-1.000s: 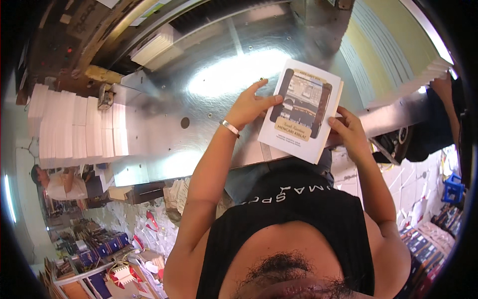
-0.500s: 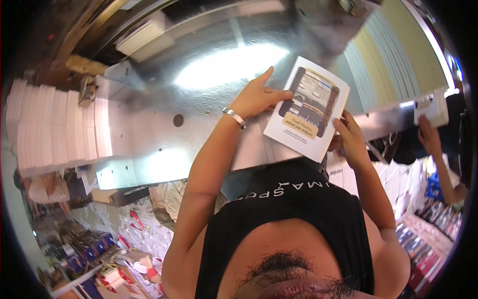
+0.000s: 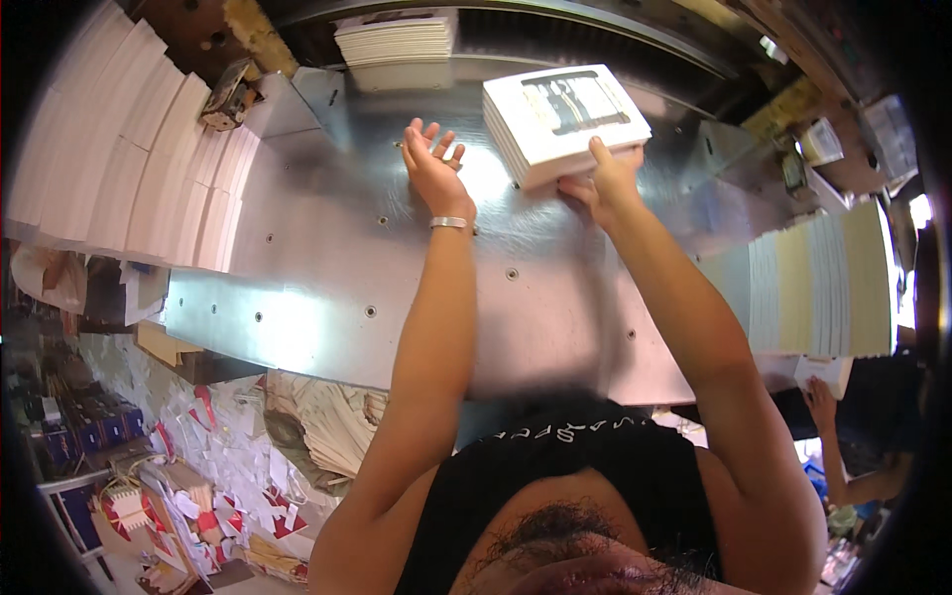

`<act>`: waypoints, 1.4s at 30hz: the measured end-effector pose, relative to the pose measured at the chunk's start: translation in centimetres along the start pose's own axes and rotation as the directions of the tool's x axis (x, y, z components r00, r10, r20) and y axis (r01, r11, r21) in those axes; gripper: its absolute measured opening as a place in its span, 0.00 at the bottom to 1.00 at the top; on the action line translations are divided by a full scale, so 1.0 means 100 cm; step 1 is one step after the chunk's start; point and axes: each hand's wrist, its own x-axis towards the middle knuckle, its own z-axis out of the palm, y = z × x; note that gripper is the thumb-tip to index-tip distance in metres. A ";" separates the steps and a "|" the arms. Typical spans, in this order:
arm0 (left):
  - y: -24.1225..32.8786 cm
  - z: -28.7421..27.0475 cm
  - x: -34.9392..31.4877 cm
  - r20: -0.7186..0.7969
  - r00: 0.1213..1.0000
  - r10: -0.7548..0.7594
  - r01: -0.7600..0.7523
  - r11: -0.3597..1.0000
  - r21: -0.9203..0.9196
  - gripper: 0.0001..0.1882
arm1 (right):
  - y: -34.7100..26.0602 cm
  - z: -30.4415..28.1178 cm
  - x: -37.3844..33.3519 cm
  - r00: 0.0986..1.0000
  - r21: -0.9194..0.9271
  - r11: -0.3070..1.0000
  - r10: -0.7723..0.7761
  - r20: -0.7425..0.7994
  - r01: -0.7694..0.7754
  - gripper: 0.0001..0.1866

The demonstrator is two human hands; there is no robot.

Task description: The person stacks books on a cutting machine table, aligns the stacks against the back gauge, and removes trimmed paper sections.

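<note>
Holding the white rectangular book stack alone, the bare right hand now has it over the far side of the shiny metal surface; the bare left hand, now off it, spreads empty fingers.

White lettering crosses a black shirt; the book cover is illegible.

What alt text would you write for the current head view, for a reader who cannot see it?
A person's right hand grips a stack of white booklets at a metal table; the left hand is open and empty, apart from the stack. Paper stacks stand at both sides.
</note>
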 end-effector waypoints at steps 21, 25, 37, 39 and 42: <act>0.003 -0.008 0.005 0.063 0.989 -0.131 0.135 0.990 -0.049 0.38 | -0.015 0.231 0.172 0.964 0.279 0.960 0.089 -0.250 -0.016 0.41; 0.005 -0.013 0.009 0.032 0.988 -0.152 0.153 0.988 -0.033 0.38 | -0.040 0.240 0.157 0.966 0.531 0.819 0.258 -0.007 -0.215 0.69; -0.009 0.001 0.017 0.149 0.969 -0.199 0.195 0.980 0.042 0.37 | 0.042 0.040 0.101 0.650 -0.217 0.736 -0.372 0.662 0.642 0.54; 0.006 -0.017 0.026 0.171 0.971 -0.168 0.158 0.985 0.071 0.37 | 0.043 -0.008 0.030 0.539 -0.429 0.415 -0.196 0.819 0.803 0.53; 0.001 -0.007 0.016 0.241 0.958 -0.153 0.125 0.984 0.126 0.37 | 0.040 -0.122 -0.050 0.584 -0.517 0.314 -0.177 0.792 0.796 0.53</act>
